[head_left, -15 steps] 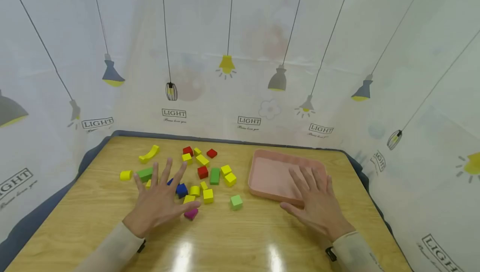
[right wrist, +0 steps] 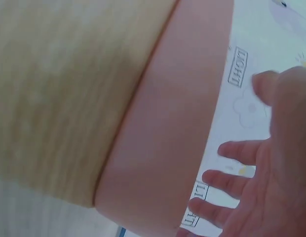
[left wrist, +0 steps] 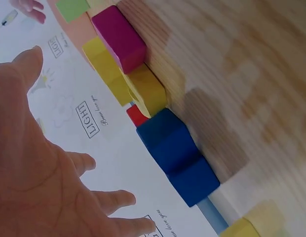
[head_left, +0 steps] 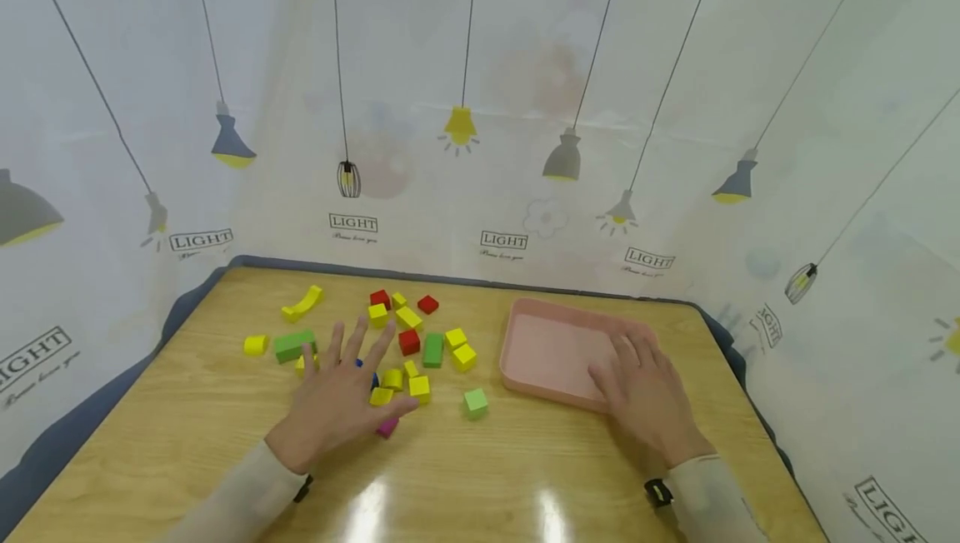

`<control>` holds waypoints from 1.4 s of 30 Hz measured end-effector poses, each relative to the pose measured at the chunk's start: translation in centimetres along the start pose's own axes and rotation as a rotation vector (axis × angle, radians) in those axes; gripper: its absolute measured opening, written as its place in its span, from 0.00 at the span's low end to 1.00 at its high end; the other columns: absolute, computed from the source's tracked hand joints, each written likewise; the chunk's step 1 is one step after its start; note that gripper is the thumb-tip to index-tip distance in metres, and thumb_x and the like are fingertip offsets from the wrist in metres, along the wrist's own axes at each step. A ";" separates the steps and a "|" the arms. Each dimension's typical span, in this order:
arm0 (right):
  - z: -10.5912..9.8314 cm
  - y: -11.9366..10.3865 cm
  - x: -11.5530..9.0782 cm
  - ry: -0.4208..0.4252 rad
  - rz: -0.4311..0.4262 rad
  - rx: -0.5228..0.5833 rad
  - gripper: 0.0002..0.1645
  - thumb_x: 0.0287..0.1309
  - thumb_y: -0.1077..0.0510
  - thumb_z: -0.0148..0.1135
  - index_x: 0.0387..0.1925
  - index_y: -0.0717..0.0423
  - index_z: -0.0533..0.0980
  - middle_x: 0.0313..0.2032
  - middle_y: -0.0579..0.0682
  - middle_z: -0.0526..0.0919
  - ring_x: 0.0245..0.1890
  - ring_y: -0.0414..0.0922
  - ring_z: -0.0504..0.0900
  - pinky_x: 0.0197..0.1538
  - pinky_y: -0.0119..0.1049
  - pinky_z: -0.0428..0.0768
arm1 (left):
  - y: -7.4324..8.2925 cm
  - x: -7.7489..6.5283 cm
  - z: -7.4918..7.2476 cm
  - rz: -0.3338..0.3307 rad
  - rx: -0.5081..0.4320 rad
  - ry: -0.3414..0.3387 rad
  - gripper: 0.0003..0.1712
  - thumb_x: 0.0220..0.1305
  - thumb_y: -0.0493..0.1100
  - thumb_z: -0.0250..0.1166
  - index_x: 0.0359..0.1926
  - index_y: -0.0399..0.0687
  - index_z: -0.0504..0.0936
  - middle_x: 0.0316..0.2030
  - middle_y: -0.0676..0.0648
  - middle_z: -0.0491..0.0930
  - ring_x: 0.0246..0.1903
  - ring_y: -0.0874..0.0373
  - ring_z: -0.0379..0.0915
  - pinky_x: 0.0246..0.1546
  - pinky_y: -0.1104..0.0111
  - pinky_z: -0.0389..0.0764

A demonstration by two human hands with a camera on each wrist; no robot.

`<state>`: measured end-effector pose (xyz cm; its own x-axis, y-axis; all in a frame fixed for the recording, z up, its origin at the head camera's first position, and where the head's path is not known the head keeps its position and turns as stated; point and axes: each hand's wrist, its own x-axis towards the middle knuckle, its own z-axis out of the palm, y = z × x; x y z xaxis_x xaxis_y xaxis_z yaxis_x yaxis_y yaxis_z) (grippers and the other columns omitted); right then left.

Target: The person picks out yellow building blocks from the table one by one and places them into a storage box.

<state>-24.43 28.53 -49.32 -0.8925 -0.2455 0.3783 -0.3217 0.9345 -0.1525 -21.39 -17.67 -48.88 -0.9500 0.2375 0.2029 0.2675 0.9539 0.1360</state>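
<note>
My left hand (head_left: 337, 401) hovers over the near side of scattered toy blocks, fingers spread and holding nothing. Close by it lie a blue block (left wrist: 168, 140), a magenta block (left wrist: 119, 39) and a yellow block (head_left: 419, 390); in the head view the hand covers part of the blue and magenta ones. My right hand (head_left: 652, 401) is over the near right part of a shallow pink tray (head_left: 547, 351), its fingers loosely bent and nothing in its grasp. The right wrist view shows the tray's outer wall (right wrist: 163, 123) beside those fingers.
A light green cube (head_left: 476, 404) sits between the blocks and the tray. Farther back are red blocks (head_left: 408, 342), a green block (head_left: 432, 351) and a curved yellow block (head_left: 303, 303). A printed curtain (head_left: 427, 218) hangs behind the wooden table (head_left: 450, 476).
The right hand has drawn its fingers closer together and bent them a little over the tray. The left hand shifts slightly right, still spread. The blocks and tray stay in place.
</note>
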 end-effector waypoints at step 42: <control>-0.3 5.8 1.7 -0.385 0.385 0.168 0.42 0.66 0.66 0.51 0.74 0.75 0.45 0.62 0.79 0.61 0.51 0.63 0.70 0.57 0.64 0.72 | 7.9 4.5 1.0 0.131 -0.072 0.047 0.59 0.54 0.89 0.45 0.80 0.73 0.41 0.78 0.43 0.44 0.72 0.38 0.50 0.64 0.29 0.44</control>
<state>-27.77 33.63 -49.27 -0.9961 -0.0013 -0.0881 0.0314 0.9291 -0.3685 -23.67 -8.87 -47.86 -0.8979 0.3485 0.2688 0.4012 0.8993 0.1743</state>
